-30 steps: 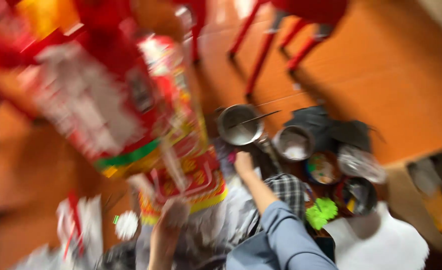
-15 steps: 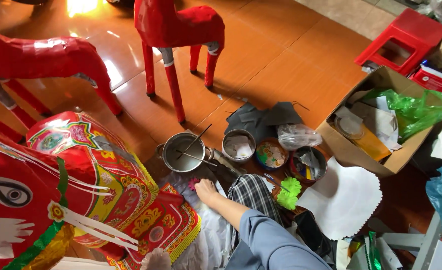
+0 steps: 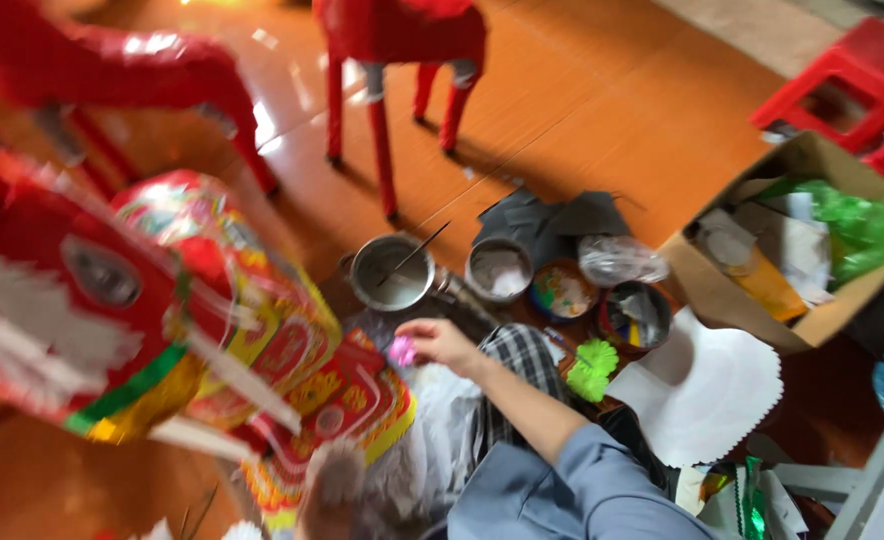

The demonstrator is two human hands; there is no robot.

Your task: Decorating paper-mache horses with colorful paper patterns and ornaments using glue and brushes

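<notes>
While right hand (image 3: 440,343) fingers pinch pink paper flower (image 3: 402,350) beside red paper lion head (image 3: 162,330), press gently, keep alignment; left hand unseen.

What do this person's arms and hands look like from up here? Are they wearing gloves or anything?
No gloves: the right hand is bare, with no ring or watch showing. That arm is bare up to a grey-blue sleeve that starts around the elbow. The left hand at the bottom edge is too blurred to describe.
</notes>
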